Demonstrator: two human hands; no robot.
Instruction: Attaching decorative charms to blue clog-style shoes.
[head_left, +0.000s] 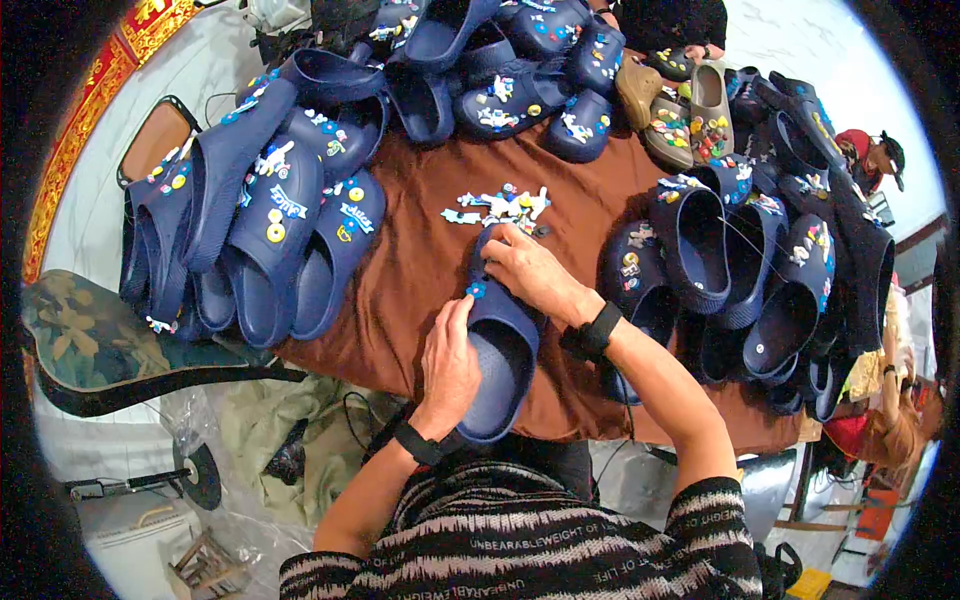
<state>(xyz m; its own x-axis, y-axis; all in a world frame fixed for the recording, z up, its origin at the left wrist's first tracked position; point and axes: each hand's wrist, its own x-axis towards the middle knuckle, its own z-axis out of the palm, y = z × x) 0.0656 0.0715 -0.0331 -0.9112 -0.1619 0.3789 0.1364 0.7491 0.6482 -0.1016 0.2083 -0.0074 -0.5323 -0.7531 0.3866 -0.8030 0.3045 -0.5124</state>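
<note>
A navy blue foam clog [497, 372] lies before me at the near edge of the brown cloth, its toe pointing away. My left hand [450, 368] grips its left side, thumb and fingers along the rim. A blue flower-shaped charm [476, 290] sits on the clog by those fingertips. Over the toe, my right hand [532, 272] is closed, its fingertips pressed together on the upper; what they pinch, if anything, is hidden. Just beyond the toe lies a small heap of loose white, blue and yellow shoe charms [515, 205].
Stacked navy clogs with charms [275, 220] stand left, more [520, 85] at the back, and others [740, 250] right. Brown clogs [690, 120] sit at the far right. Brown cloth [420, 240] covers the table. A patterned padded seat [110, 330] is left. Other people are at the back and right.
</note>
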